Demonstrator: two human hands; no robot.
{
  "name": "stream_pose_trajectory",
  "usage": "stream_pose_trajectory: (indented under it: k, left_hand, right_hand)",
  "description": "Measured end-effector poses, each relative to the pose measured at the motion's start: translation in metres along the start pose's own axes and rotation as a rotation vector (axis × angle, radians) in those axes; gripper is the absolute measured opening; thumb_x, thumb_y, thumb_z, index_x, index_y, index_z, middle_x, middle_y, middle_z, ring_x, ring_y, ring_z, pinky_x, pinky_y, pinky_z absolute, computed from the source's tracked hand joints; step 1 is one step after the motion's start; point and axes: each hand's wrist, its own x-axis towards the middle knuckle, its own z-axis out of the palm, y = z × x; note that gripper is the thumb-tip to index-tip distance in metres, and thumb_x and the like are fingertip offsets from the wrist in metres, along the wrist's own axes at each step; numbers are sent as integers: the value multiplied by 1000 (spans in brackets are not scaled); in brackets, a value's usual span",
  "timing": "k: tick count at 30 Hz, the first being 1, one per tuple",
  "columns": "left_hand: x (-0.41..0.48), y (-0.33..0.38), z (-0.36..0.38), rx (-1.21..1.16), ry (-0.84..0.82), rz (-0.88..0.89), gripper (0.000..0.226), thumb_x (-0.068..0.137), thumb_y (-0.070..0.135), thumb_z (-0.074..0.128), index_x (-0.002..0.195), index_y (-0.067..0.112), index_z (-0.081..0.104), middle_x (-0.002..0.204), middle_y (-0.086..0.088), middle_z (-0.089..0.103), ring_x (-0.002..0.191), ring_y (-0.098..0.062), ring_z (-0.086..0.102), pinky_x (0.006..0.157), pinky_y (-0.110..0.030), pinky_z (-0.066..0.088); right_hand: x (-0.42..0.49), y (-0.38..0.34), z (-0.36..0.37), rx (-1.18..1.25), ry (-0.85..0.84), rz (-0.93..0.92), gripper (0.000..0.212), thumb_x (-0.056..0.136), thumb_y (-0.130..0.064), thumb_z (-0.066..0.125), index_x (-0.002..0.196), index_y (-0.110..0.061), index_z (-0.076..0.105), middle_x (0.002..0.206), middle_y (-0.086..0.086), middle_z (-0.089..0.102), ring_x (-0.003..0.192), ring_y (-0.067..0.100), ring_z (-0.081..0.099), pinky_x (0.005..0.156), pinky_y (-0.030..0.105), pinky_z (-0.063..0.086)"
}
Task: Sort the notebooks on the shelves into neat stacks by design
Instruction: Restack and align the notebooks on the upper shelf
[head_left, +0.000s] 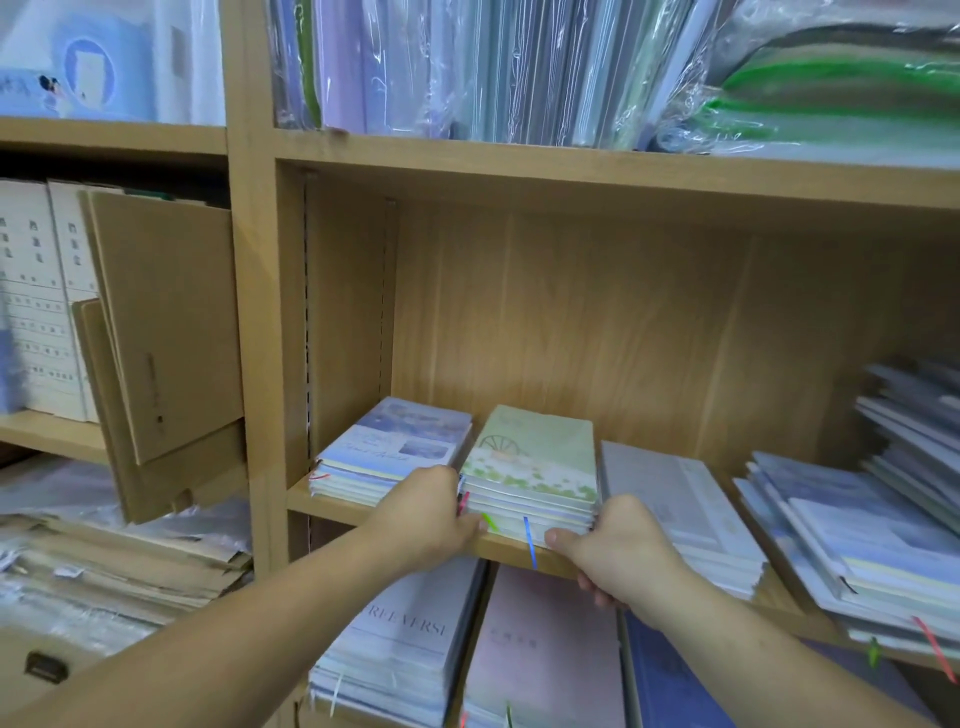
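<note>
A stack of green-covered notebooks (535, 457) with a wheel drawing lies on the middle wooden shelf (337, 506). My left hand (426, 514) grips the stack's front left corner and my right hand (618, 551) grips its front right corner, thumbs against the page edges. Coloured ribbon markers hang from the front. A stack with blue-purple covers (395, 447) sits just left of it. A grey-covered stack (680, 499) lies to the right, touching my right hand.
Messy blue notebook piles (852, 545) crowd the shelf's right end. Below are more stacks, one reading "FREEXERSI" (405, 644) and a pink one (550, 660). Plastic-wrapped books (493, 67) fill the shelf above. Cardboard sheets (166, 322) lean in the left bay.
</note>
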Motion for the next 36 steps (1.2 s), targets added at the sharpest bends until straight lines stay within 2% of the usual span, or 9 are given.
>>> stream_pose_trajectory:
  k: [3,5,7,11,17,24,30,33,36]
  left_hand:
    - [0,0,-1,61,15,-3,35,87,45,72,79,18,50,74,0,59,67,-19,56,55,-30,42]
    - [-1,-1,-4,46,-2,-8,36,87,46,73,81,17,52,77,-3,63,64,-20,59,58,-33,51]
    - [-2,-2,-5,41,-5,-18,37,86,46,73,81,16,53,76,-5,67,62,-22,61,64,-38,56]
    - [-5,3,-3,63,31,-57,35,86,45,73,84,14,57,75,-4,69,62,-20,64,66,-37,59]
    - [-3,8,-18,13,-94,-29,36,89,47,69,82,15,54,60,-6,73,52,-14,70,70,-35,61]
    - [6,11,-31,171,-59,53,47,89,58,67,79,15,55,65,-1,61,69,-20,66,78,-42,58]
    - [4,8,-21,156,-6,43,48,92,57,65,80,12,53,71,-4,62,66,-22,65,72,-42,59]
    - [5,7,-21,164,-5,49,47,90,60,64,79,16,52,70,-1,60,67,-19,63,71,-39,57]
    - [5,4,-22,187,55,75,45,91,64,59,90,20,55,80,5,58,76,-16,58,66,-34,48]
  right_hand:
    - [0,2,4,-94,57,-10,29,88,-37,69,81,-9,64,47,1,65,35,18,57,53,30,54]
    - [-1,2,4,-155,67,-17,29,89,-39,68,81,-12,63,49,0,67,36,17,60,59,33,58]
    - [0,2,3,-173,73,-20,28,88,-40,69,81,-13,62,52,2,68,37,17,61,57,33,58]
    - [-1,3,5,-198,76,-15,28,87,-41,69,83,-14,61,62,3,71,47,22,66,57,34,60]
    - [-3,-13,-27,11,-191,81,32,95,-33,69,98,-4,56,55,11,67,42,25,61,40,25,44]
    - [12,-15,-29,-77,-199,21,34,93,-37,70,96,-7,56,58,11,68,45,27,63,46,31,51]
    - [16,-9,-24,-18,-155,36,36,91,-35,75,90,-3,58,58,14,68,44,28,61,42,29,47]
    - [13,-14,-28,-110,-179,42,42,91,-44,71,94,-4,60,59,12,71,48,29,67,51,36,56]
    - [11,-19,-36,-146,-200,26,43,91,-51,68,95,-8,61,61,10,72,51,27,69,57,36,57]
